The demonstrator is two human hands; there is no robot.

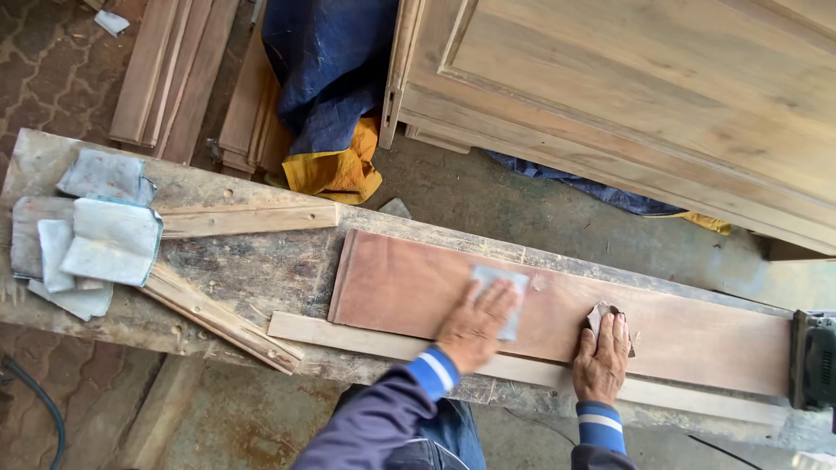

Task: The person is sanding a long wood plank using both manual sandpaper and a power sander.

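Outdoor workshop, paved floor, rough plank tabletop [261, 270] running across the view. Nearest you: both sleeves, then the hands on the reddish board [697, 335], which lies flat along the tabletop on a paler strip [348, 335].

Your left hand [475, 324] is flat, fingers spread, pressing a grey sandpaper sheet [505, 283] onto the board. No closed grip, just palm pressure. Your right hand [601, 352] presses a folded, crumpled sandpaper scrap [601, 313] under its fingertips, fingers together.

Progress, my read: the board face looks fairly even and matte, with a pale dusty patch near the left hand. Can't tell which stretches are finished.

Power tool [814, 361] sits at the board's right end. Spare sandpaper sheets [109, 239] are piled at the far left. Beyond: stacked planks [174, 74], blue cloth [331, 61], panelled door [653, 96].
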